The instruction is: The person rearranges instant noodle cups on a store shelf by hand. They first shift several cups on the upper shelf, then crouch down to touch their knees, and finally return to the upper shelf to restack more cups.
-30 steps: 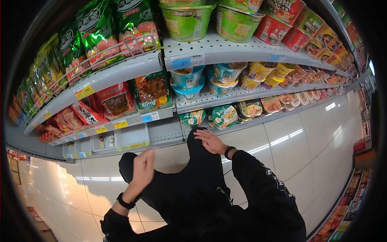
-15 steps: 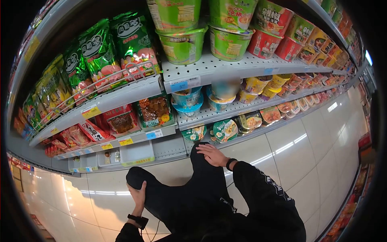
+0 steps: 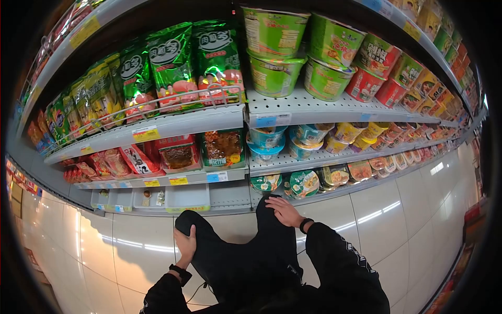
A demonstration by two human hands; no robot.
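I am crouched with bent knees in black trousers [image 3: 235, 261], facing low shop shelves. My left hand [image 3: 185, 245] rests against the left knee with its thumb raised apart; its other fingers are partly hidden. On the right knee lies my right hand [image 3: 285, 211], open, fingers stretched out and nothing in them. Closest to that hand are green-lidded noodle bowls [image 3: 304, 184] on the bottom shelf. A white plastic tray [image 3: 188, 198] stands on the bottom shelf beyond the left knee.
Green snack bags [image 3: 170, 65] stand behind a wire rail [image 3: 178, 98] at upper left. Red food packs [image 3: 140, 158] lie below them. Green noodle tubs [image 3: 276, 76] are stacked on the upper right shelf, blue tubs [image 3: 266, 141] beneath. Tiled floor [image 3: 376, 235] surrounds me.
The view has tilted up and turned left, so the shelves sit lower and further right in the picture. Both hands remain on the knees.
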